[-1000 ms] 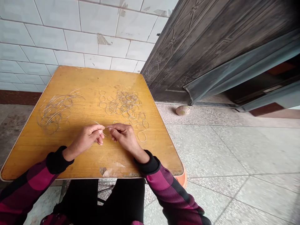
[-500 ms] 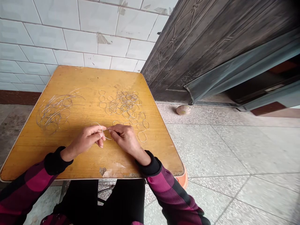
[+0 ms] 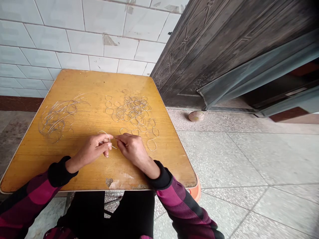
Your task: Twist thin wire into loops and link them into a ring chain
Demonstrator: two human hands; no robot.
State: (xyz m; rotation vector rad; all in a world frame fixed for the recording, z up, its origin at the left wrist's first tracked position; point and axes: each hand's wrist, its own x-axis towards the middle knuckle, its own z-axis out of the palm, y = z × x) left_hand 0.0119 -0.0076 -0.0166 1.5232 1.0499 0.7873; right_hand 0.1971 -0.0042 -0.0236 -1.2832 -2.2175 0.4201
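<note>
Over the front middle of the wooden table (image 3: 104, 169), a thin piece of wire (image 3: 107, 133) is bent in a curve between my hands. My left hand (image 3: 97, 145) pinches it with thumb and fingers, and the curve loops around the fingertips. Just to the right, my right hand (image 3: 132, 146) is closed on the wire's end, its fingertips nearly touching those of the left. Beyond the right hand lies a heap of wire loops (image 3: 136, 108), many shaped like a figure eight. On the left side rests a tangle of loose wire lengths (image 3: 58, 118).
A white tiled wall (image 3: 82, 43) stands behind the table. To the right is a dark carved door (image 3: 189, 59) with a grey-green curtain (image 3: 231, 81). A round stone-like object (image 3: 196, 116) sits on the floor by the door. Something orange (image 3: 196, 192) shows beneath the table's right corner.
Both hands stay in nearly the same place. The wire between them has turned slightly, and its free end below the fingertips sits a little farther left.
</note>
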